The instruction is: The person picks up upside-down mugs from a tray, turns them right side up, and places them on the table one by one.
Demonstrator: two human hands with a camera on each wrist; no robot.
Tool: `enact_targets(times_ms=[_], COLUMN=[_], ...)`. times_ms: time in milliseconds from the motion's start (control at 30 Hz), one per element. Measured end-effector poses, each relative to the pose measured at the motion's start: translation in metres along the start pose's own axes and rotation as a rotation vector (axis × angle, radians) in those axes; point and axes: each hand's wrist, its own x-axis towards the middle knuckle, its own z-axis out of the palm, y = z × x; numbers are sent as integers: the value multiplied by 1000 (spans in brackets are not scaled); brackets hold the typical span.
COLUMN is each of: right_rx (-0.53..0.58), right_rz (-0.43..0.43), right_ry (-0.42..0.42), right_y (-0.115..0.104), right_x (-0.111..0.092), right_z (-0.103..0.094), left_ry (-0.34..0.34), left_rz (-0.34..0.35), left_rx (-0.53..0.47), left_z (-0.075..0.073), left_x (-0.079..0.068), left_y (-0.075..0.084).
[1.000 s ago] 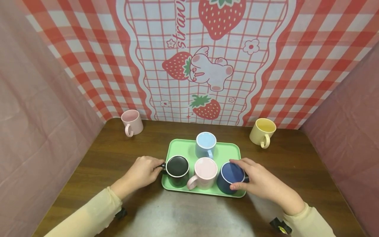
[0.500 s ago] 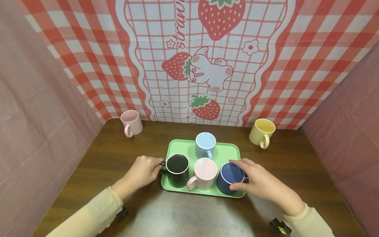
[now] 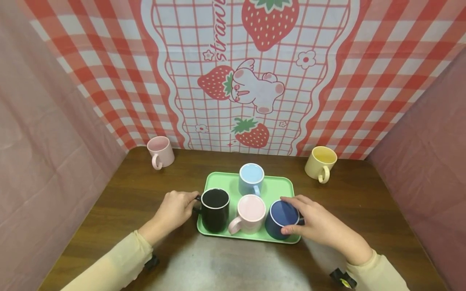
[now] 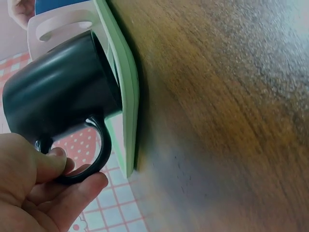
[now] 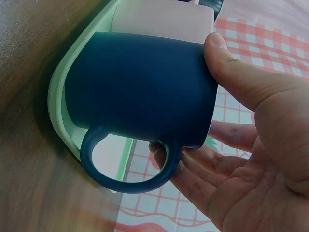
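A light green tray (image 3: 274, 185) on the table bears several mugs. My left hand (image 3: 174, 210) pinches the handle of a black mug (image 4: 60, 89) at the tray's left end. The black mug leans a little; whether it still touches the tray is hard to tell. At the right end, my right hand (image 3: 320, 223) holds a navy blue mug (image 5: 140, 87), thumb on the near side of its upper edge and fingers around the far side. Between these two stands a pale pink mug (image 3: 251, 214). Behind it is a light blue mug (image 3: 250, 186).
Another pink mug (image 3: 162, 152) stands at the table's back left. A yellow mug (image 3: 318, 163) is at the back right. Behind the brown wooden table (image 3: 127, 194) hangs a red-and-white checked cloth (image 3: 338, 89) with strawberries, and pink drapes flank both sides.
The black mug has risen slightly and tipped, so more of its side shows. My left hand keeps the handle. My right hand and the navy mug have stayed in place.
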Motion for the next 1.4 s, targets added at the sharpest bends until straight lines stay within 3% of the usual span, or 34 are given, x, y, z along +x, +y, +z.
enact_targets(times_ms=[500, 833, 1033, 1200, 1400], right_rx=[6, 5, 5, 12, 19], right_rz=[-9, -13, -11, 0, 7], right_ry=[6, 6, 4, -1, 0], right_y=[1, 2, 2, 2, 1], right_x=[-1, -1, -1, -1, -1], right_z=[1, 2, 1, 1, 1], left_ry=[64, 65, 55, 87, 109], left_rz=[-60, -150, -284, -374, -544], left_rx=[-5, -101, -276, -418, -683], left_z=[1, -6, -8, -8, -2], left_x=[0, 5, 12, 18, 26], left_y=[0, 4, 9, 11, 14])
